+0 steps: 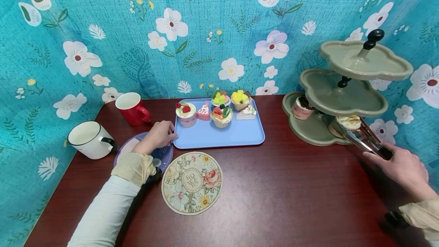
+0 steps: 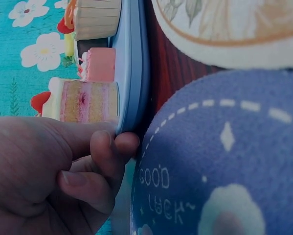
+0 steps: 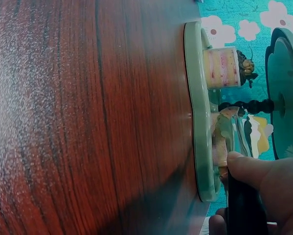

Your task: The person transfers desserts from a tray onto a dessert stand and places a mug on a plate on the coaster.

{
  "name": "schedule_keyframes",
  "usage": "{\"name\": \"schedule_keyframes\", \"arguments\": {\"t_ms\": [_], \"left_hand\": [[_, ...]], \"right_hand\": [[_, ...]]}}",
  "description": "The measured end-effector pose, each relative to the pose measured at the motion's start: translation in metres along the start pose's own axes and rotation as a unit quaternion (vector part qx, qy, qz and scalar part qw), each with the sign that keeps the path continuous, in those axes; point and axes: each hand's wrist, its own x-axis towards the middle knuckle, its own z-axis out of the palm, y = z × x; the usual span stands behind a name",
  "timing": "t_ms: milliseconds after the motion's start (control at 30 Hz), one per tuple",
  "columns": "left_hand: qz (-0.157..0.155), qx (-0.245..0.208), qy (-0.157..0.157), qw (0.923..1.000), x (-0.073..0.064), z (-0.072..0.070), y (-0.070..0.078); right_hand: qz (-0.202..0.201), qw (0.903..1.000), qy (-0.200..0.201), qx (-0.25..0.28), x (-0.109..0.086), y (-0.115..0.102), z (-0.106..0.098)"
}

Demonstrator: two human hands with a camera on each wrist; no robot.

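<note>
My left hand (image 1: 156,138) pinches the left edge of a blue tray (image 1: 219,138), its thumb beside a cup cake topped with red fruit (image 1: 186,115). A pink cake slice (image 1: 204,112), a white cake slice (image 1: 246,113) and several fruit tarts also sit on the tray. Over at the right, my right hand (image 1: 406,169) holds metal tongs with black handles (image 1: 356,138). The tongs' arms are around a cup cake with cream and yellow fruit (image 1: 349,122) on the lowest tier of a green three-tier stand (image 1: 312,134); the tongs partly hide it.
A chocolate-topped cup cake (image 1: 302,109) stands on the same lowest tier, under the overhanging middle tier (image 1: 356,98). Red (image 1: 132,109) and white mugs (image 1: 90,140) stand at left. A purple round mat (image 1: 166,155) lies under the left forearm, beside a floral round mat (image 1: 192,199).
</note>
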Motion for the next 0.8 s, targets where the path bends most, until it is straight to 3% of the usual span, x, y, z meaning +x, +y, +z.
{"name": "schedule_keyframes", "arguments": {"t_ms": [800], "left_hand": [[0.01,0.001,0.004,0.9999,0.0009,0.0012,-0.003]], "right_hand": [[0.004,0.9997,-0.003,0.022,-0.0035,-0.0005,0.0008]]}}
